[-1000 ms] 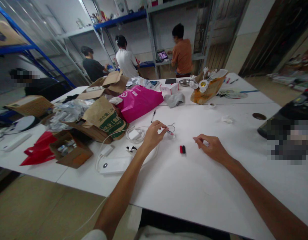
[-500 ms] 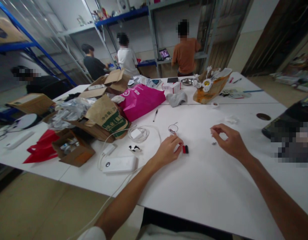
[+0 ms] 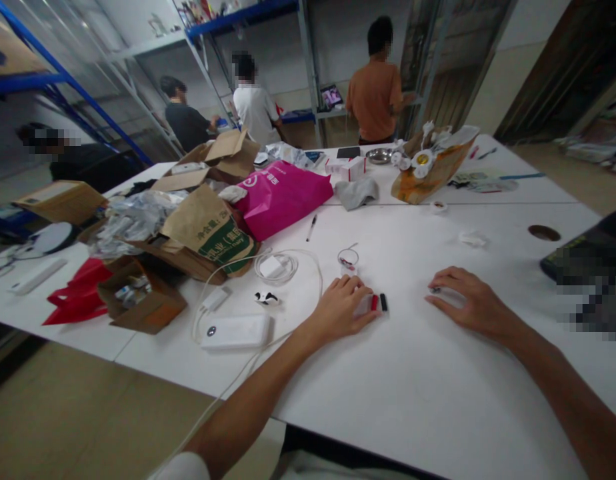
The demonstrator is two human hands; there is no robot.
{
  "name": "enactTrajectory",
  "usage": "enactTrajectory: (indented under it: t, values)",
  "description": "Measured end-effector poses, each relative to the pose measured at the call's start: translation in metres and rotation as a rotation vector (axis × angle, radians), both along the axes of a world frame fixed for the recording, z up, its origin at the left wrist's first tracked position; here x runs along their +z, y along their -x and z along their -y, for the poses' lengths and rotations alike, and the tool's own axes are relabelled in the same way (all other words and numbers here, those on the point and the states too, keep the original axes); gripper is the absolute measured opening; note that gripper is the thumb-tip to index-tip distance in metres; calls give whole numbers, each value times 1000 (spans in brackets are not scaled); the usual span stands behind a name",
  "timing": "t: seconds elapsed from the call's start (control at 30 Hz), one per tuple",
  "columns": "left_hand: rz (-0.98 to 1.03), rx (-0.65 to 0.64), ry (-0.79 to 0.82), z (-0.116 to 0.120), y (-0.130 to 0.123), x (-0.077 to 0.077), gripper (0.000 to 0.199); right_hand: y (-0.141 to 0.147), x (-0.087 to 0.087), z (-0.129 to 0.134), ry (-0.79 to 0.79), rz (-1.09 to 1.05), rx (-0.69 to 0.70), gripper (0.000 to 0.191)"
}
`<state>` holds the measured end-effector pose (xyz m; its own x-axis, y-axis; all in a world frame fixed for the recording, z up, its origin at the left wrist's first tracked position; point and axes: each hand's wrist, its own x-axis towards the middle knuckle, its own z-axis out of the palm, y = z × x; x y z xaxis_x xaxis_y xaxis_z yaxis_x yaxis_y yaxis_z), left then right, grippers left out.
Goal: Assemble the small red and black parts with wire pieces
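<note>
Between two hands (image 3: 342,305) (image 3: 471,303), two small blocks (image 3: 375,303) (image 3: 384,303)

At left on the counter (image 3: 438,393), a magenta bag (image 3: 291,203) beside a brown paper sack (image 3: 208,223), with a red bag (image 3: 81,293) just beside a small open cardboard box (image 3: 145,315). Farther back, a grey cloth (image 3: 357,193) near a metal bowl (image 3: 379,156). Beyond, a person in an orange-brown top (image 3: 374,97) near metal shelving (image 3: 309,67).
</note>
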<state>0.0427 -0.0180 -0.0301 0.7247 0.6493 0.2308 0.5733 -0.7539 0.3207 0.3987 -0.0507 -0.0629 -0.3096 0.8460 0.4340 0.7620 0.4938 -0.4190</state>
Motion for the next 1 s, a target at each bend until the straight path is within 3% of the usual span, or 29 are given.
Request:
enactTrajectory:
  t: [0.43,0.7,1.0]
  values:
    - [13,20,-51,0,0,-2,22,3,6,0,-48,-89,-74,15]
    - [-18,29,-34,0,-1,0,23,13,15,3,-78,-138,-61,9]
    - [215,58,-100,-3,-3,-7,20,33,18,10,-65,-122,-15,10]
